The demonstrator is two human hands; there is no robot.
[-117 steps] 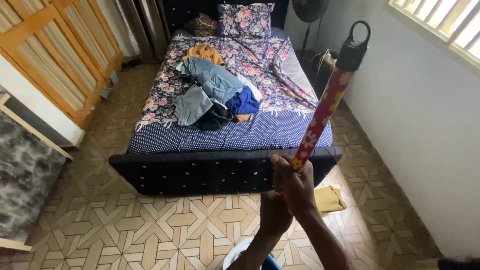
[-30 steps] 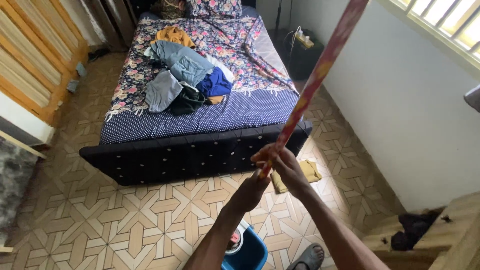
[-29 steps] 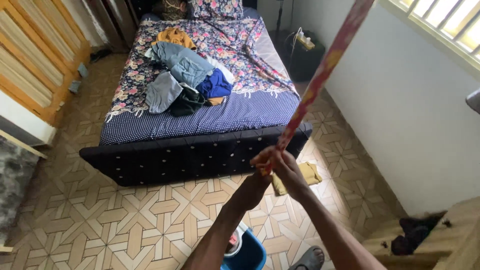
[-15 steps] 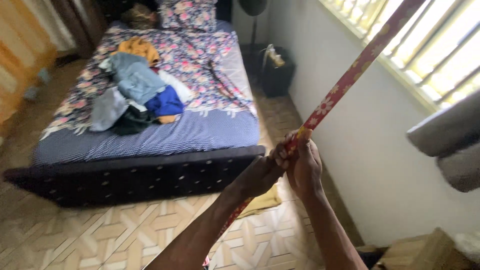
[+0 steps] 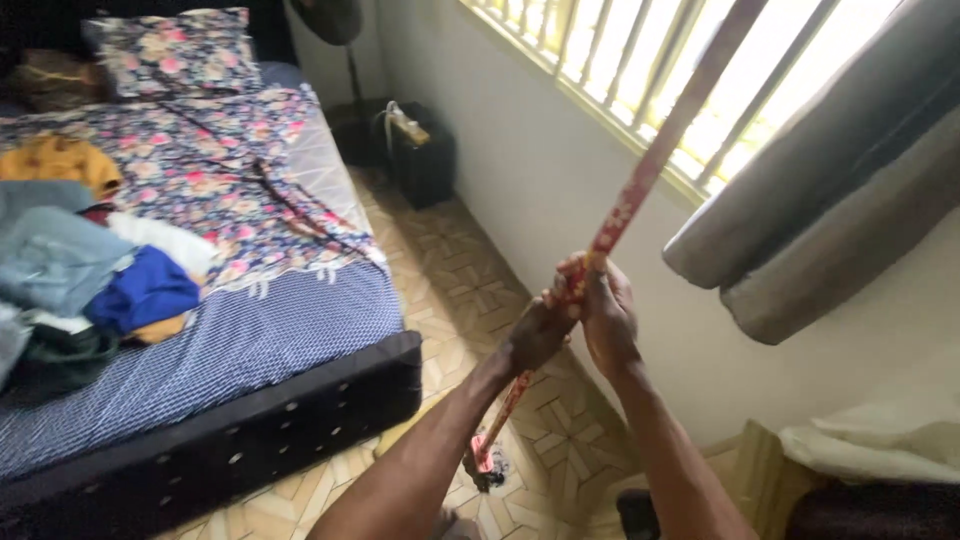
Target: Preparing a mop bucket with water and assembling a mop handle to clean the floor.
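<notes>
Both my hands grip a long red pole with a yellow and white flower pattern [image 5: 640, 180], which slants from the floor up past the window. My left hand [image 5: 537, 335] holds it lower down, and my right hand [image 5: 602, 312] is wrapped around it just above, touching the left. The pole's lower end [image 5: 484, 462] rests near the patterned tile floor, at a dark blurred head. Its upper end runs out of view at the top.
A bed [image 5: 200, 350] with a dark frame, blue dotted sheet and a pile of clothes [image 5: 90, 280] fills the left. A grey curtain [image 5: 820, 190] hangs by the barred window [image 5: 640, 60]. A black bin [image 5: 420, 160] stands by the wall. A cloth-covered wooden piece [image 5: 860, 460] sits at lower right.
My view has swung right toward the window and wall, so the bed has shifted left. Both hands keep their grip on the pole, and the yellow cloth and blue bucket have left view.
</notes>
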